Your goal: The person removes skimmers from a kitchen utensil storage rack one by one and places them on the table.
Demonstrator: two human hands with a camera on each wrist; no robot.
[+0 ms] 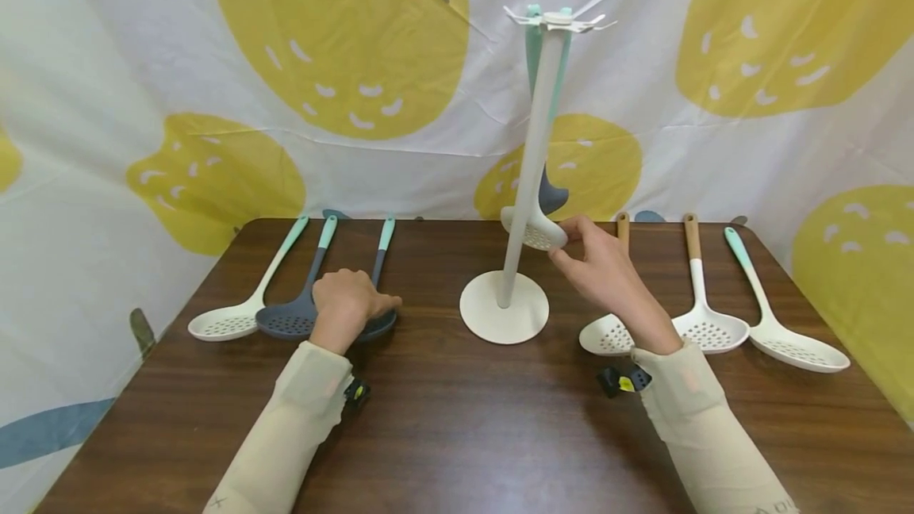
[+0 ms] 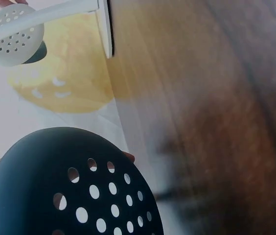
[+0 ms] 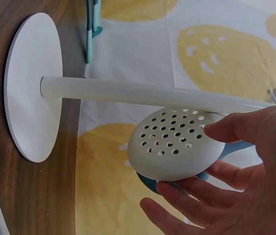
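Observation:
A white skimmer [image 1: 546,233] hangs by a mint handle from the white utensil stand [image 1: 537,149]. My right hand [image 1: 603,268] pinches its perforated bowl, with the thumb [image 3: 231,128] on one face and fingers at the other side. Behind that bowl hangs a dark utensil [image 1: 553,193], mostly hidden. Over at the left, my left hand [image 1: 347,304] grips a dark skimmer [image 1: 381,327] with a mint-tipped handle that lies on the table. Fingertips show at both sides of its perforated bowl [image 2: 69,152] in the left wrist view; the rest of that grip is hidden.
Left of my left hand lie a white skimmer [image 1: 227,324] and another dark skimmer [image 1: 286,320]. At the right lie a wooden-handled white one [image 1: 603,335], partly behind my arm, another wooden-handled skimmer [image 1: 703,324], and a mint-handled one [image 1: 793,343]. A patterned cloth [image 1: 393,181] hangs behind the table.

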